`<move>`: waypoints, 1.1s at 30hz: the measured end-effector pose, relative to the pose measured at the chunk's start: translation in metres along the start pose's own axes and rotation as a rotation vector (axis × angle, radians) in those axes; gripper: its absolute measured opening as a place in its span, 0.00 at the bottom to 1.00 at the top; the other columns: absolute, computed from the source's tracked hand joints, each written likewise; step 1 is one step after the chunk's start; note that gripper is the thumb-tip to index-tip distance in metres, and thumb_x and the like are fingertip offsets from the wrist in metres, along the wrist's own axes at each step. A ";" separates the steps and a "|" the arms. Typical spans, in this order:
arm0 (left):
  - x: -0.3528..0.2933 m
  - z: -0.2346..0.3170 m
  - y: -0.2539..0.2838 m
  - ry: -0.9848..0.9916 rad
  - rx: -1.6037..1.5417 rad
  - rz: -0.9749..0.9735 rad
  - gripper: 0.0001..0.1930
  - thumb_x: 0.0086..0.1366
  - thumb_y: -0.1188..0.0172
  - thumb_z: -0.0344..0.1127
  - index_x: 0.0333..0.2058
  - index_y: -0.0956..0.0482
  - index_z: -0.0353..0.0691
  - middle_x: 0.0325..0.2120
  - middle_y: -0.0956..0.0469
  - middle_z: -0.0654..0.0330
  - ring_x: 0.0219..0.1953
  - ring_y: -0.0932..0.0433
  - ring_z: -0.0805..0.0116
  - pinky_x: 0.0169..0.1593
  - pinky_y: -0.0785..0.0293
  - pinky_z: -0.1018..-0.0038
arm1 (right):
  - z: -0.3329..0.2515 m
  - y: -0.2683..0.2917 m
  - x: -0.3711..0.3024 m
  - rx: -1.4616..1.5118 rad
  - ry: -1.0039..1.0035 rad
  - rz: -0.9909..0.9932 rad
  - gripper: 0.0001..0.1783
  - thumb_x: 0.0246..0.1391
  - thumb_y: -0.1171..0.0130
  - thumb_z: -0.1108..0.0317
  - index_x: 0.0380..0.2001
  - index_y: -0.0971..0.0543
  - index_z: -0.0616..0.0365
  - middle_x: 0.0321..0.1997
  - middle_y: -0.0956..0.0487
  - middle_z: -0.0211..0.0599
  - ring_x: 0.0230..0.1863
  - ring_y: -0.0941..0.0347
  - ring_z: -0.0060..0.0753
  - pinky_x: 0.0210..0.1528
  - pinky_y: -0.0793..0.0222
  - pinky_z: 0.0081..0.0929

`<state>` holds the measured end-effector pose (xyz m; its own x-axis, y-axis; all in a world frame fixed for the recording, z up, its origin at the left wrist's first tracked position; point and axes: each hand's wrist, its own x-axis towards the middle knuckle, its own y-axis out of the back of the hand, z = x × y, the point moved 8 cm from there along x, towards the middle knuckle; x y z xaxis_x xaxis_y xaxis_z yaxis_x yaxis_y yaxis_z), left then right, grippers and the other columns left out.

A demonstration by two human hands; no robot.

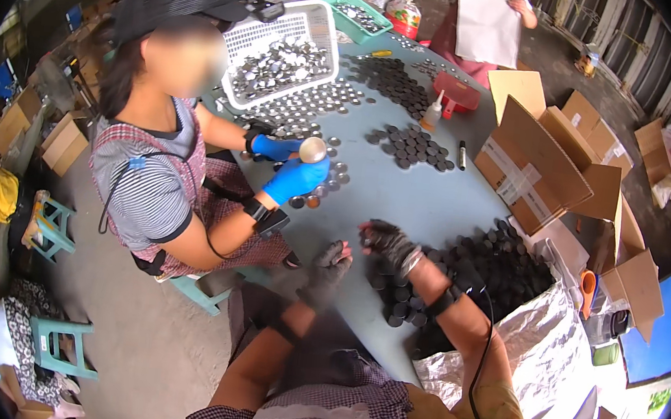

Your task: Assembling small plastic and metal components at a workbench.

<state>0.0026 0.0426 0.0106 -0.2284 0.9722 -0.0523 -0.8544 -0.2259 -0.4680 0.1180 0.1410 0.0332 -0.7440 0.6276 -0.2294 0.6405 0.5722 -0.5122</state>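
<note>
My left hand (328,272), in a dark glove with bare fingertips, is held up near the table's front edge. Its fingers are curled in, and I cannot make out anything inside them. Just to its right, my right hand (387,244), gloved the same way, is closed with the fingertips pressed together; whatever they hold is too small and dark to name. The two hands are close but apart. Under and beyond my right wrist spreads a big heap of round black caps (501,264), some loose at its near left side.
At the left, a co-worker in blue gloves holds a round pale-topped piece (312,150). Beyond stand a white basket (333,41) of silvery discs and a green tray (383,28). A glue bottle (432,113), a marker (462,155), a red dustpan (458,94) and cardboard boxes (532,169) sit rightward.
</note>
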 end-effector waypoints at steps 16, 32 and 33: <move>-0.097 0.112 -0.005 -0.657 0.968 0.180 0.22 0.44 0.32 0.23 0.41 0.27 0.35 0.34 0.27 0.55 0.34 0.26 0.63 0.37 0.27 0.72 | 0.036 -0.112 -0.053 -0.585 0.170 0.127 0.12 0.61 0.53 0.62 0.34 0.23 0.55 0.36 0.21 0.33 0.38 0.26 0.26 0.42 0.31 0.27; -0.069 0.075 0.001 -0.314 0.522 0.104 0.21 0.47 0.35 0.16 0.43 0.26 0.34 0.40 0.26 0.62 0.43 0.28 0.74 0.46 0.28 0.75 | 0.017 -0.058 -0.053 -0.494 0.098 0.255 0.15 0.54 0.48 0.73 0.47 0.28 0.61 0.35 0.25 0.32 0.30 0.27 0.23 0.35 0.29 0.22; -0.069 0.076 0.000 -0.307 0.514 0.106 0.21 0.47 0.35 0.16 0.42 0.25 0.34 0.40 0.26 0.62 0.43 0.28 0.74 0.46 0.28 0.75 | 0.015 -0.059 -0.054 -0.495 0.097 0.258 0.15 0.54 0.48 0.73 0.47 0.28 0.61 0.35 0.25 0.32 0.30 0.27 0.23 0.35 0.29 0.22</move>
<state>-0.0169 -0.0287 0.0811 -0.3835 0.8976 0.2176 -0.9181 -0.3960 0.0154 0.1180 0.0656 0.0633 -0.5459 0.8120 -0.2066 0.8293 0.5587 0.0045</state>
